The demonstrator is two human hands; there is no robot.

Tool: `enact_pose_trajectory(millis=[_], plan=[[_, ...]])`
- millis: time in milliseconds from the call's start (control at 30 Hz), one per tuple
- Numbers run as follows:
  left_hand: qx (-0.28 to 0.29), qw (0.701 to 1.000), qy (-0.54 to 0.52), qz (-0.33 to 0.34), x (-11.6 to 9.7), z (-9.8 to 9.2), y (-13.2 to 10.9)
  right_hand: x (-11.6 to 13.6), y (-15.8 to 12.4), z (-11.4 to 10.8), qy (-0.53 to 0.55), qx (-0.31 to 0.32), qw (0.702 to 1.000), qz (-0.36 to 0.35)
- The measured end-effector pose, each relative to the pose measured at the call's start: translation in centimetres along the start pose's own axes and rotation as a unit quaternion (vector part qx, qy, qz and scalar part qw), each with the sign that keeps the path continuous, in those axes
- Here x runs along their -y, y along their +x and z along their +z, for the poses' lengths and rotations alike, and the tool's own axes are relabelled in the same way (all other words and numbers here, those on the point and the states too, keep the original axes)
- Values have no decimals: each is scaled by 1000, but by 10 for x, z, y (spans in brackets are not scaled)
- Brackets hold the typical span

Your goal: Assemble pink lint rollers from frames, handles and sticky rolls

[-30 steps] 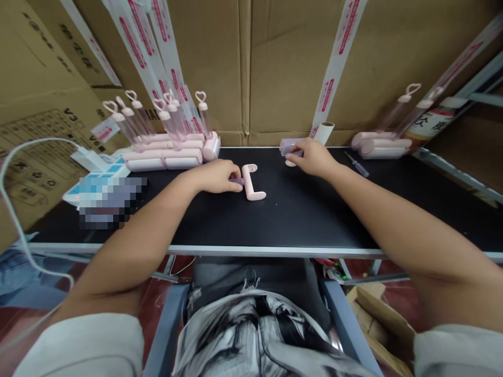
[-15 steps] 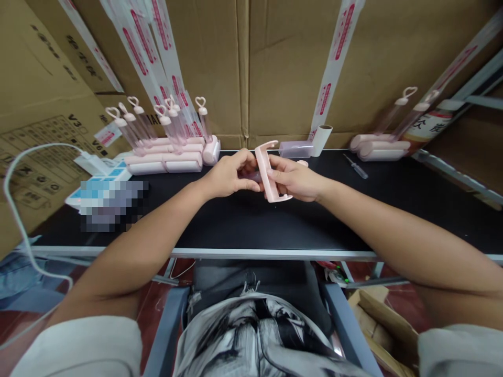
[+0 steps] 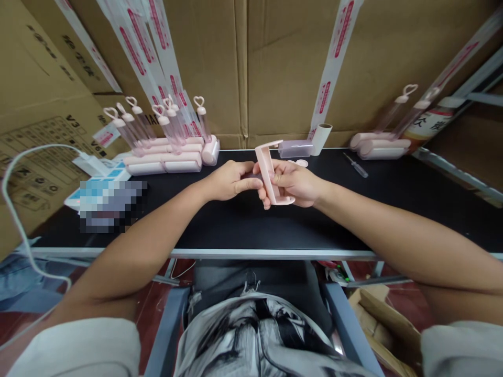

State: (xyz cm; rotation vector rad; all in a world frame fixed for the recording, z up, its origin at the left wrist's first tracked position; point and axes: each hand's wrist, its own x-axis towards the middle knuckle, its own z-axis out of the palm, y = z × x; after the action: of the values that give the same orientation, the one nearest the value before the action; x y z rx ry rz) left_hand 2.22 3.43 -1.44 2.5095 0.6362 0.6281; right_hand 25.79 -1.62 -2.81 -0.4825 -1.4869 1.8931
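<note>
Above the middle of the black tabletop (image 3: pixel 228 225), my right hand (image 3: pixel 296 183) is closed around a pale pink C-shaped lint roller frame (image 3: pixel 266 168). The frame stands on edge, its two end arms pointing right. My left hand (image 3: pixel 230 180) pinches a translucent, dusky part (image 3: pixel 252 177) against the frame's left side, apparently a handle tube; fingers hide most of it and the joint. Just behind my right hand lie small pink discs (image 3: pixel 302 163). Beyond them are a clear purplish cover (image 3: pixel 295 149) and an upright white roll (image 3: pixel 321 140).
Several pink lint rollers with heart-topped handles (image 3: pixel 165 161) line the back left; more pink rollers (image 3: pixel 384 149) stand back right beside a bottle (image 3: pixel 434 123). A screwdriver (image 3: pixel 357 166) lies right. At left are a white power strip (image 3: pixel 113 175) and cable (image 3: pixel 11 204). Cardboard (image 3: pixel 283 68) walls the back.
My left hand has shifted slightly lower, its fingers closing more over the translucent part. My right hand's fingers have come round the frame's left side, and the frame has turned slightly.
</note>
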Motion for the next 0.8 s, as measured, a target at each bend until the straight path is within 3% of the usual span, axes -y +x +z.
enact_pose_trajectory(millis=[233, 467, 800], plan=[[-110, 991, 72, -23, -10, 8, 6, 6, 1, 6, -8, -105, 993, -57], [-190, 971, 123, -75, -29, 18, 8, 18, -2, 1, -42, -141, 988, -54], [-235, 962, 112, -78, -44, 25, 9, 29, -10, 5, -101, -150, 982, -57]])
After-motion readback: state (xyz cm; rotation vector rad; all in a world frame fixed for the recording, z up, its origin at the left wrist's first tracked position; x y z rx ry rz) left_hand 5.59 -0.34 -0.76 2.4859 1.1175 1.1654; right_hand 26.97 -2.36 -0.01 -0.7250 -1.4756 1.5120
